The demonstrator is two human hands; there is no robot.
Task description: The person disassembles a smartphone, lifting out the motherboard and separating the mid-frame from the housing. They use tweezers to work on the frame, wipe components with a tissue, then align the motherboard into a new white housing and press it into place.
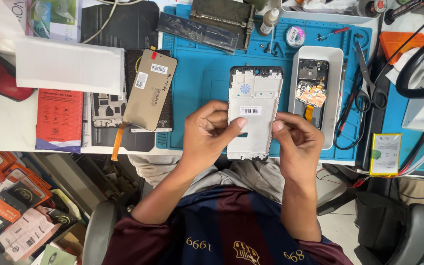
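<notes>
Sitting on the bench I'm counting one blue mat (197,78), one white tray (337,64), one phone frame (253,105), one replacement screen (150,91), one battery (385,154), one scissors (369,93) and two hands, left hand (207,135) and right hand (298,142).

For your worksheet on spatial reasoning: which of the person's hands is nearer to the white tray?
Right. The right hand grips the phone frame just beside the white tray; the left hand holds the frame's far edge.
</notes>
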